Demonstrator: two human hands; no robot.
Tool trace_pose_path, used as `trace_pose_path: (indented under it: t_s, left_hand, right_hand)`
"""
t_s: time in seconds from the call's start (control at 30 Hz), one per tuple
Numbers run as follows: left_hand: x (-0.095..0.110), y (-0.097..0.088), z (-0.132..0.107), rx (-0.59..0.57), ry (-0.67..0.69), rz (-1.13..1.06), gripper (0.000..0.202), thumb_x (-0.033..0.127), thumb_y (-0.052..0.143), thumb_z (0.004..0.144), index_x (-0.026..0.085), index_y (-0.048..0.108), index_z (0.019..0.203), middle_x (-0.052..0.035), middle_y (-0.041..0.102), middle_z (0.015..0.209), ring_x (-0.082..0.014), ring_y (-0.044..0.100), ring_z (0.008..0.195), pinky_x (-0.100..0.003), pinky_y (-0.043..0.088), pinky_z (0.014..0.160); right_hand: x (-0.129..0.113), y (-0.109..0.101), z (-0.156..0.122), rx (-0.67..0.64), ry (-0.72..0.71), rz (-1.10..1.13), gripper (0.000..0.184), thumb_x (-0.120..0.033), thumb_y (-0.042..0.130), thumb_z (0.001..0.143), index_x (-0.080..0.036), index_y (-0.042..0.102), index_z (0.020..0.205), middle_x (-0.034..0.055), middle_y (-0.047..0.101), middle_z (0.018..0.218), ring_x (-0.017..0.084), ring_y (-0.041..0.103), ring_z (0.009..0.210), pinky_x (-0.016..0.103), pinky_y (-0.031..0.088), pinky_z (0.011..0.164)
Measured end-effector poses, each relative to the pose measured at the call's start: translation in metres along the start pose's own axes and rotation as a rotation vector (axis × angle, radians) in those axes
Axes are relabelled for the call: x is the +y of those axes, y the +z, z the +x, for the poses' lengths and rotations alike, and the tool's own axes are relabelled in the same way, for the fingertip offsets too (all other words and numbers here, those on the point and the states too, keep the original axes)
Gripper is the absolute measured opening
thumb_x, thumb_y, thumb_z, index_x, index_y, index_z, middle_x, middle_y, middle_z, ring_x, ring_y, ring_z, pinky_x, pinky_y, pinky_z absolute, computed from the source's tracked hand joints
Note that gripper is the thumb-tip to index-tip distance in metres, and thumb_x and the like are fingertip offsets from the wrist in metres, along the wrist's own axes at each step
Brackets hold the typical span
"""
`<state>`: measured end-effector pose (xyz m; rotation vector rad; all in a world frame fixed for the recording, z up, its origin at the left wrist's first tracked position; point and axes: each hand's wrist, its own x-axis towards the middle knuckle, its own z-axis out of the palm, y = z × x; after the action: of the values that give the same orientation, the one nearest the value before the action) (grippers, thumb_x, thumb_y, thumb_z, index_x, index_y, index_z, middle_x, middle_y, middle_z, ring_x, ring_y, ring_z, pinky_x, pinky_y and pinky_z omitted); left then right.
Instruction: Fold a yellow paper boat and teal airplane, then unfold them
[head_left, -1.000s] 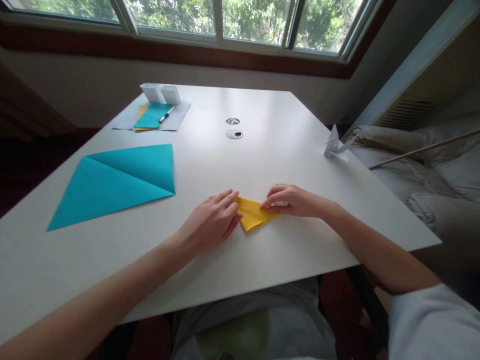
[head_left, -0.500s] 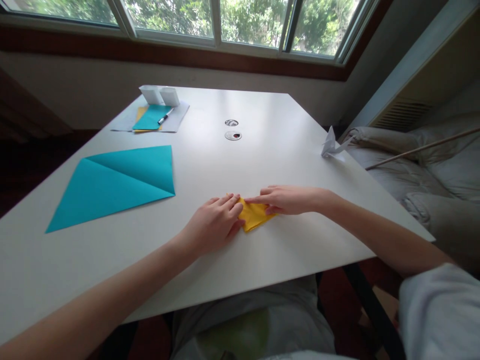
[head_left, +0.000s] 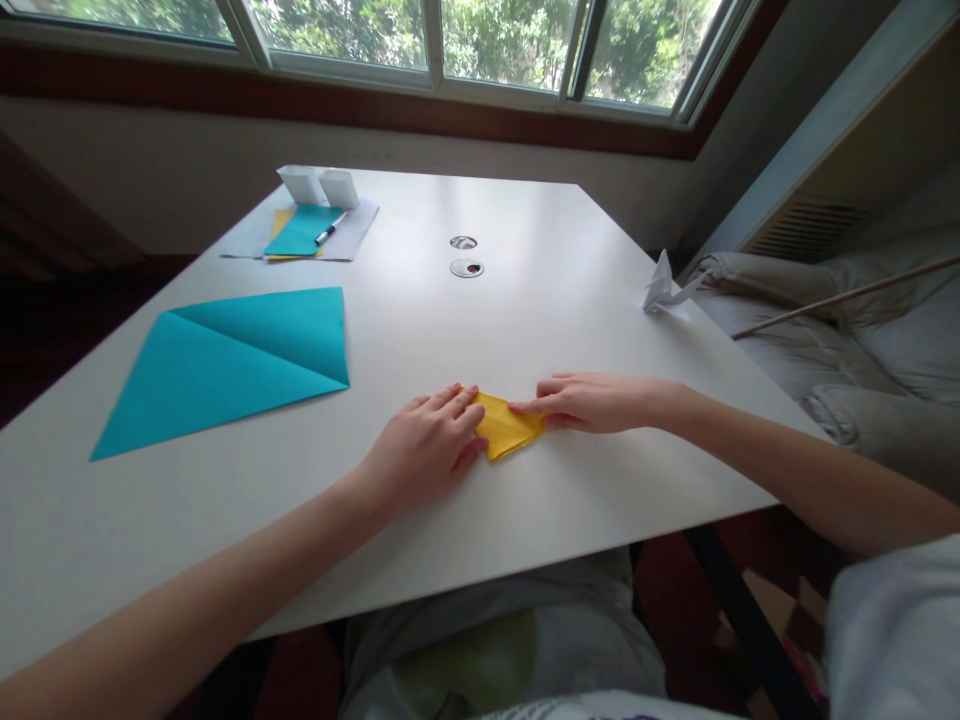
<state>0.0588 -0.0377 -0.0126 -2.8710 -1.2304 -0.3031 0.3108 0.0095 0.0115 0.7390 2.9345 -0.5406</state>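
Note:
A small piece of folded yellow paper (head_left: 508, 425) lies on the white table in front of me, with crease lines and layered edges. My left hand (head_left: 431, 435) is closed over its left end, fingertips at the upper edge and thumb at the lower one. That end is hidden under the hand. At the right corner, my right hand (head_left: 581, 402) rests its outstretched index finger on top of the paper. Its other fingers are curled and the thumb is near the corner.
Left of my hands lies a large creased teal sheet (head_left: 232, 360). Farther back are teal paper (head_left: 300, 232), a pen (head_left: 330, 228) and white folded boxes (head_left: 319, 187). A white paper crane (head_left: 664, 287) stands near the table's right edge. Two round fittings (head_left: 466, 268) sit mid-table.
My right hand has slid to the right along the yellow paper, uncovering more of its surface. My left hand stays at the left end.

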Motion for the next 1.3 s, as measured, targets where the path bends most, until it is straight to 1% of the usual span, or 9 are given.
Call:
trace_pose_path:
  t_s: [0.2, 0.4, 0.67, 0.77, 0.87, 1.0, 1.07, 1.2, 1.3]
  left_hand:
    - [0.001, 0.000, 0.000, -0.009, -0.005, 0.002, 0.027, 0.031, 0.038, 0.087, 0.016, 0.055, 0.101, -0.0130, 0.052, 0.128, -0.0259, 0.047, 0.119, -0.041, 0.045, 0.092]
    - [0.001, 0.000, -0.001, -0.003, -0.020, -0.009, 0.026, 0.030, 0.038, 0.087, 0.016, 0.056, 0.101, -0.0130, 0.051, 0.129, -0.0257, 0.047, 0.119, -0.041, 0.044, 0.093]
    - [0.001, 0.001, 0.000, -0.013, -0.022, -0.031, 0.027, 0.029, 0.037, 0.088, 0.015, 0.054, 0.103, -0.0145, 0.050, 0.129, -0.0263, 0.046, 0.120, -0.042, 0.043, 0.094]
    - [0.002, 0.000, 0.003, -0.032, -0.014, 0.005, 0.027, 0.028, 0.035, 0.088, 0.014, 0.052, 0.105, -0.0148, 0.051, 0.127, -0.0272, 0.047, 0.118, -0.041, 0.045, 0.091]
    - [0.003, -0.004, 0.006, -0.055, -0.014, 0.036, 0.027, 0.029, 0.038, 0.087, 0.014, 0.051, 0.105, -0.0145, 0.052, 0.122, -0.0258, 0.051, 0.111, -0.038, 0.047, 0.087]
    - [-0.003, -0.007, 0.005, -0.072, -0.034, 0.031, 0.028, 0.035, 0.042, 0.086, 0.016, 0.050, 0.104, -0.0129, 0.053, 0.120, -0.0235, 0.057, 0.100, -0.037, 0.048, 0.084]
    - [-0.009, -0.007, 0.004, -0.056, -0.044, 0.013, 0.029, 0.039, 0.041, 0.087, 0.016, 0.051, 0.102, -0.0125, 0.052, 0.122, -0.0244, 0.056, 0.102, -0.039, 0.047, 0.086]
    - [-0.024, -0.008, 0.001, -0.042, -0.072, -0.041, 0.034, 0.042, 0.031, 0.091, 0.016, 0.051, 0.100, -0.0115, 0.054, 0.120, -0.0250, 0.051, 0.109, -0.042, 0.044, 0.089]
    - [-0.032, -0.008, 0.000, -0.061, -0.062, -0.044, 0.033, 0.042, 0.035, 0.090, 0.016, 0.050, 0.104, -0.0114, 0.054, 0.120, -0.0257, 0.050, 0.109, -0.043, 0.044, 0.088]
  right_hand:
    - [-0.007, 0.009, -0.030, 0.036, 0.081, 0.054, 0.041, -0.031, 0.036, 0.093, -0.026, 0.043, 0.133, 0.0062, 0.055, 0.094, 0.017, 0.050, 0.085, 0.028, 0.041, 0.077]
    - [-0.014, 0.012, -0.053, 0.049, 0.167, 0.113, 0.043, -0.030, 0.037, 0.092, -0.028, 0.040, 0.134, 0.0071, 0.055, 0.094, 0.017, 0.051, 0.086, 0.030, 0.042, 0.078]
    - [-0.019, 0.012, -0.064, 0.057, 0.251, 0.191, 0.042, -0.032, 0.036, 0.092, -0.026, 0.043, 0.133, 0.0076, 0.057, 0.094, 0.018, 0.054, 0.088, 0.031, 0.044, 0.078]
    - [-0.020, 0.010, -0.060, 0.083, 0.270, 0.139, 0.037, -0.032, 0.038, 0.092, -0.025, 0.052, 0.125, 0.0072, 0.059, 0.095, 0.017, 0.056, 0.085, 0.029, 0.045, 0.074]
    - [-0.023, 0.009, -0.049, 0.177, 0.296, -0.002, 0.031, -0.036, 0.045, 0.088, -0.021, 0.062, 0.110, 0.0080, 0.060, 0.097, 0.019, 0.058, 0.086, 0.030, 0.046, 0.073]
    - [-0.025, 0.011, -0.027, 0.280, 0.218, -0.134, 0.041, -0.042, 0.056, 0.082, -0.020, 0.055, 0.116, 0.0099, 0.059, 0.107, 0.022, 0.057, 0.095, 0.035, 0.047, 0.079]
    - [-0.024, 0.010, -0.015, 0.260, 0.148, -0.136, 0.043, -0.042, 0.056, 0.082, -0.021, 0.052, 0.119, 0.0102, 0.057, 0.110, 0.022, 0.056, 0.097, 0.036, 0.047, 0.080]
    - [-0.018, 0.003, 0.007, 0.207, 0.043, -0.094, 0.035, -0.036, 0.053, 0.085, -0.021, 0.054, 0.116, 0.0095, 0.058, 0.110, 0.020, 0.057, 0.096, 0.033, 0.046, 0.080]
    - [-0.011, 0.000, 0.017, 0.225, 0.006, -0.061, 0.034, -0.036, 0.053, 0.086, -0.020, 0.055, 0.115, 0.0096, 0.059, 0.108, 0.019, 0.057, 0.095, 0.032, 0.046, 0.080]
